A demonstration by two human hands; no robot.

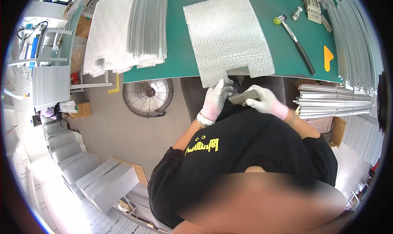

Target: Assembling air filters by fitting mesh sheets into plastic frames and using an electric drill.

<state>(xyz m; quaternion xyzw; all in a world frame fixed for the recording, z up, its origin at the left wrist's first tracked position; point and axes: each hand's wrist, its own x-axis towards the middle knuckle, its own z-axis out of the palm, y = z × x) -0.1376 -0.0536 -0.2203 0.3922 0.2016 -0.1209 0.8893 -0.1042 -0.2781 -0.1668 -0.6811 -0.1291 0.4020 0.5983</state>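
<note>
Mesh sheet [227, 33] overhangs the desk [180, 41]; left hand [217, 97] pinches its notched edge, right hand [262, 100] grips a flat tool [244, 97], apparently mid-trim; next needs alignment.

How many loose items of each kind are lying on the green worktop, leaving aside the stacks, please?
Single silver mesh sheet: 1
Mallet with a black grip: 1
Orange plastic scraper: 1
Small white tool: 1
Pale boxy device at the far edge: 1
Total: 5
</note>
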